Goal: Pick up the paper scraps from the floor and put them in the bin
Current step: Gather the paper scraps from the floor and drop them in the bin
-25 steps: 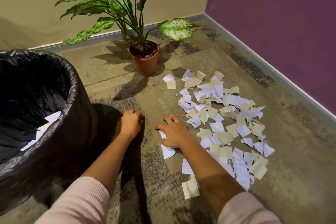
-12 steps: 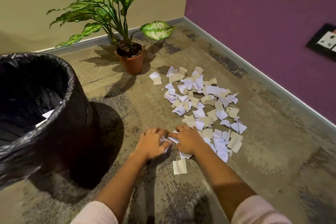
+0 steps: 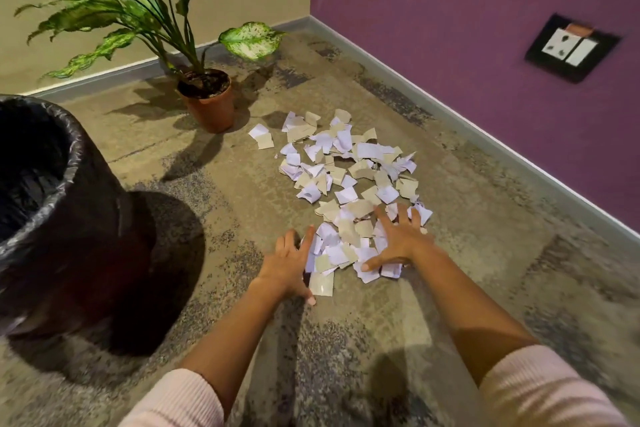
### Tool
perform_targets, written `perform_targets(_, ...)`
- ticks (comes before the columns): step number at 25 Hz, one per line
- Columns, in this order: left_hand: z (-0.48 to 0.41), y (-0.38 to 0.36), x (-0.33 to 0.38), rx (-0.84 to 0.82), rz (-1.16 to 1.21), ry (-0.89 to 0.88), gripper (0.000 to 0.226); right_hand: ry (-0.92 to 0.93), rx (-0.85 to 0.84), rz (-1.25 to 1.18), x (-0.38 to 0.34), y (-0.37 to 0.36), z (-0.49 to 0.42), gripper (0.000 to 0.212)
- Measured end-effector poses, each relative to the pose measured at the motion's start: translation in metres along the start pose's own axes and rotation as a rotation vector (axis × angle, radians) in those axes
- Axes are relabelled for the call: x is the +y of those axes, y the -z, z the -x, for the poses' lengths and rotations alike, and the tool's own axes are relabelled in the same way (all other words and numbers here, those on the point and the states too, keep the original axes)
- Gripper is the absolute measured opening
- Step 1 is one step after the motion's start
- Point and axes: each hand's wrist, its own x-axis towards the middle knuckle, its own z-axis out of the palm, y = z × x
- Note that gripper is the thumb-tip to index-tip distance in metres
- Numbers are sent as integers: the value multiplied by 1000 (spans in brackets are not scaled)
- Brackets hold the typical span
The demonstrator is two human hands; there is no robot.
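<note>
Several white and beige paper scraps [image 3: 346,170] lie in a heap on the carpeted floor, right of centre. My left hand [image 3: 289,262] rests flat with fingers spread at the near left edge of the heap, touching a small cluster of scraps [image 3: 329,253]. My right hand [image 3: 398,239] lies palm down with fingers splayed on top of the heap's near right part. Neither hand grips anything. The bin [image 3: 74,163], lined with a black bag, stands at the left; its inside is dark here.
A potted plant [image 3: 207,104] in a terracotta pot stands beyond the scraps near the beige wall. The purple wall with a wall socket [image 3: 571,48] runs along the right. Mottled carpet stretches between the bin and the heap.
Both hands moved apart and opened from a pinched-together pose; my right hand slid right onto the heap, my left spread at its left edge. The view swung right, showing less of the bin.
</note>
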Motion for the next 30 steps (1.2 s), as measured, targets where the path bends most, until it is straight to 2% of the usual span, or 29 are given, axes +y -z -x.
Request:
perform_targets(2, -11, 5, -1, 11, 111, 5, 143, -46, -98, -37, 16, -2, 0, 151)
perform_targets(4, -19, 9, 2, 42, 161, 4, 135, -46, -126, -64, 19, -8, 0, 154)
perform_targets(8, -30, 14, 10, 78, 236, -41, 121, 46, -30, -45, -1, -25, -5, 142)
perform_targets(10, -32, 17, 15, 55, 264, -80, 129, 100, 10, -78, -10, -23, -11, 138)
perform_targets(15, -34, 28, 33, -44, 144, -67, 160, 141, -8, -96, -16, -8, -24, 151)
perform_targets(19, -48, 29, 45, -5, -86, -22, 158, 152, -68, -25, -30, -6, -28, 153)
perform_targets(22, -63, 29, 47, -5, -114, -25, 152, 157, -81, 75, -38, -8, -34, 146)
perform_targets(25, -74, 34, 44, -56, -44, -16, 138, 170, -66, 107, -40, -7, -37, 131)
perform_targets(30, -72, 31, 38, 50, 128, 17, 74, 193, 25, 11, -38, -3, -40, 80)
